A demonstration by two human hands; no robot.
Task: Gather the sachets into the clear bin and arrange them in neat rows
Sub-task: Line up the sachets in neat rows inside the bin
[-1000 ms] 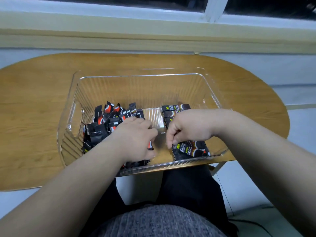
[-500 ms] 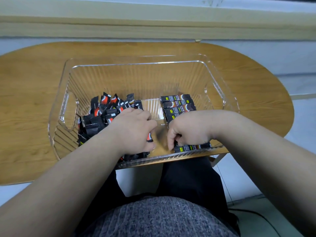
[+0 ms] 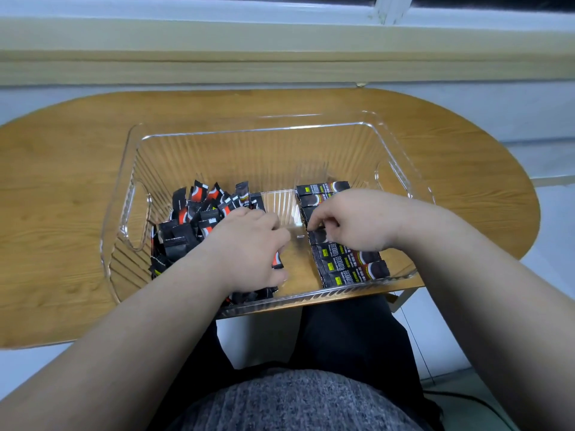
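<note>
Two hands sorting glossy sachets in a ribbed clear bin (image 3: 255,129) on an oval wooden table (image 3: 62,181)
Left of centre, the left hand (image 3: 249,247) curls over the crumpled loose heap (image 3: 199,219) of black-and-red foil sachets, gripping one red-tipped sachet (image 3: 277,261) under its thumb; right of centre, the right hand (image 3: 357,222) pinches the edge of the flat row (image 3: 345,265), long dark packets lying side by side down to the bin's near wall

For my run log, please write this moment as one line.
stage: sorting | left hand: on loose sachets, grip unclear | right hand: fingertips at sachet row | clear bin: on table
</note>
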